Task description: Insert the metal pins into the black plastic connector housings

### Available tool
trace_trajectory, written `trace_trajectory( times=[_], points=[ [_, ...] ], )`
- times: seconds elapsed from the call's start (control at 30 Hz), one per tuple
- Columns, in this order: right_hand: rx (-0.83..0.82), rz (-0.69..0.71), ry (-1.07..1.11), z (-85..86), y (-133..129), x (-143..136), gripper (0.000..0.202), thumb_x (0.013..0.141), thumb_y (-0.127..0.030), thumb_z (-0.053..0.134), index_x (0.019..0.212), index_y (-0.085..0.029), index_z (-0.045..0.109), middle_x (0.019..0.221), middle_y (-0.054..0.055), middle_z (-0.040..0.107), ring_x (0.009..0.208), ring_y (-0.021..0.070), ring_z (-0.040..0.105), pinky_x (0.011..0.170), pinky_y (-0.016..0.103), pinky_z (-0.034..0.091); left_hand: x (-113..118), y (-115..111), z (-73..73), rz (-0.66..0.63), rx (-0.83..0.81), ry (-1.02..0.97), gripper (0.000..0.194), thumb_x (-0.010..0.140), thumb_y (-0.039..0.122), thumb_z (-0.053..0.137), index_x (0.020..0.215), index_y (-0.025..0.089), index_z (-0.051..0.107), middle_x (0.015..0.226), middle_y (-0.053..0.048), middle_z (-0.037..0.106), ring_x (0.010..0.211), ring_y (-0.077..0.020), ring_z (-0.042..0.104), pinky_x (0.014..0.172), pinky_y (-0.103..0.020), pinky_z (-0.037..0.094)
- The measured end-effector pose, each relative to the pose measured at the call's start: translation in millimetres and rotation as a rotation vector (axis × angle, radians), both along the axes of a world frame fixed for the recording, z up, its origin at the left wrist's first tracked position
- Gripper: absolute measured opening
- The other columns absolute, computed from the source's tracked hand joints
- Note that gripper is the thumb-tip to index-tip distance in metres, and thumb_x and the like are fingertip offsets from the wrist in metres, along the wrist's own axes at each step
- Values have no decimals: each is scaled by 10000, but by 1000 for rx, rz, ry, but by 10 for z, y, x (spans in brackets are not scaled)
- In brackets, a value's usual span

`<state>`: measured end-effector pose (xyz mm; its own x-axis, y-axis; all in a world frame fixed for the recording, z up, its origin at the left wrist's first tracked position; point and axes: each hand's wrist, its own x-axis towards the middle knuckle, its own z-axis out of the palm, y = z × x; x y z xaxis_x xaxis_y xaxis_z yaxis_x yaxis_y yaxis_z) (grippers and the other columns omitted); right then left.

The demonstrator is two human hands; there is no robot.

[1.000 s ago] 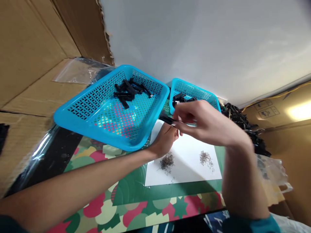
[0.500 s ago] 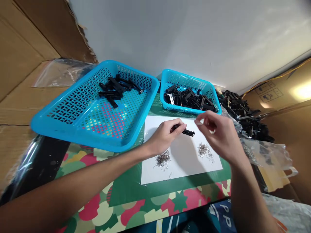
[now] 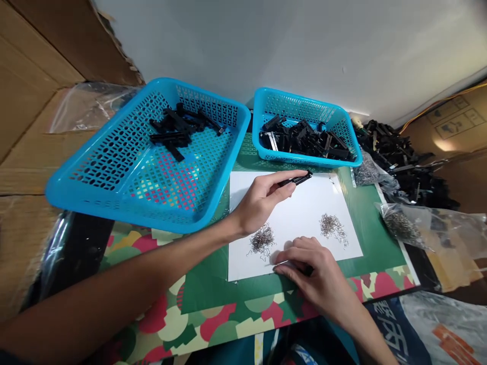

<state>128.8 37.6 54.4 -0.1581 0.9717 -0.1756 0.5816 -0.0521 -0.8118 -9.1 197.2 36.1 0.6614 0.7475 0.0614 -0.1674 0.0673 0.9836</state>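
Note:
My left hand grips a slim black plastic part between thumb and fingers, held above the white sheet. Low over the sheet's front edge is my right hand, thumb and forefinger pinched together; what they hold, if anything, is too small to make out. A pile of small bent wire pieces lies just left of the right fingertips. Another pile of fine metal pieces sits on the sheet's right side.
Two blue baskets hold black parts: a large basket at left and a smaller basket behind the sheet. To the right are a heap of black parts and a clear bag of metal pieces. Cardboard stands at left.
My right hand has come down and toward me, from beside the black part to the sheet's front edge. The black part in my left hand now tilts upward, the forefinger stretched along it.

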Motion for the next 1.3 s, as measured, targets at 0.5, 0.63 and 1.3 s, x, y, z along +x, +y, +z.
trace_trajectory(
  times=[0.5,0.63,1.3],
  points=[
    [345,-445,31,-21,168,96,136,1019,-259,645,919,-227,730,849,34,708,726,171,600,641,297,458,-39,-1,34,-99,154,109,305,1029,382,625,885,147,756,903,-22,601,714,-121,488,643,-273,374],
    [457,-709,161,-18,358,180,140,912,-335,802,869,-204,781,747,28,665,625,152,519,556,295,394,-60,-31,55,-153,154,112,305,1037,406,612,993,162,790,952,-40,608,744,-136,499,655,-276,373],
    [287,-654,322,-112,542,173,229,899,-408,797,941,-182,808,666,-11,551,581,121,404,520,265,334,-34,-16,13,-93,183,88,229,1000,334,635,861,154,665,897,-9,561,748,-127,491,670,-263,384]
  ],
)
